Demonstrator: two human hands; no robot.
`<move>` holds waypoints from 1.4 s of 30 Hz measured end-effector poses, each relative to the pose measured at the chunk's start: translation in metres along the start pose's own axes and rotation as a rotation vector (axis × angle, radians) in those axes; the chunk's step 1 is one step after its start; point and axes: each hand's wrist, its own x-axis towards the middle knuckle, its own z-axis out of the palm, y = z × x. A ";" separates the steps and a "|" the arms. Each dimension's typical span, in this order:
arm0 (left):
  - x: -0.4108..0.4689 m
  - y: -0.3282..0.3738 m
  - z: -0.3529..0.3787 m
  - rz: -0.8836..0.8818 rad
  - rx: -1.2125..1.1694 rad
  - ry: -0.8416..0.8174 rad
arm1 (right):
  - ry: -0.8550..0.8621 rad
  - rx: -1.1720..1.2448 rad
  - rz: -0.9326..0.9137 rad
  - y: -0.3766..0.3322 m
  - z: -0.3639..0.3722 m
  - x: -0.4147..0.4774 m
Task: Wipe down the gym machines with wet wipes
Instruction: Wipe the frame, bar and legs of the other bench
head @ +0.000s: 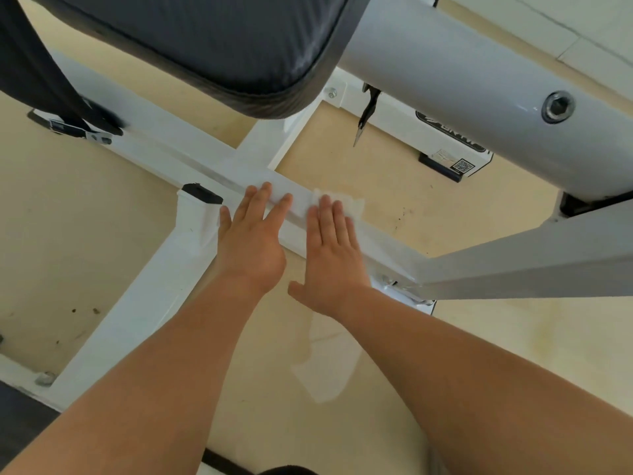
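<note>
A white steel base bar (191, 156) of the gym machine runs diagonally across the floor from upper left to lower right. My right hand (330, 255) lies flat with straight fingers on a white wet wipe (346, 200), pressing it onto the bar. The wipe sticks out past my fingertips. My left hand (251, 240) rests flat on the same bar just to the left, fingers straight, holding nothing.
A black padded seat (205, 46) hangs above the frame. A thick grey tube (462, 84) with a hex bolt crosses the upper right. A white cross leg (144, 303) runs to the lower left. Beige floor (68, 217) surrounds the frame, with a wet patch (325, 365) near my forearms.
</note>
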 end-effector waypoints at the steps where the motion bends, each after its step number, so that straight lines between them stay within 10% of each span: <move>1: 0.000 0.000 0.000 -0.002 -0.011 0.002 | -0.001 -0.011 -0.044 -0.003 -0.003 0.009; 14: -0.002 -0.002 0.003 -0.006 -0.041 0.008 | 0.036 -0.019 0.229 0.044 0.028 -0.063; 32: -0.016 -0.073 -0.009 -0.317 -0.045 0.112 | 0.063 -0.240 -0.408 -0.079 -0.029 0.115; 42: -0.020 -0.066 0.005 -0.411 -0.218 0.090 | 0.114 -0.260 -0.310 -0.005 0.007 0.036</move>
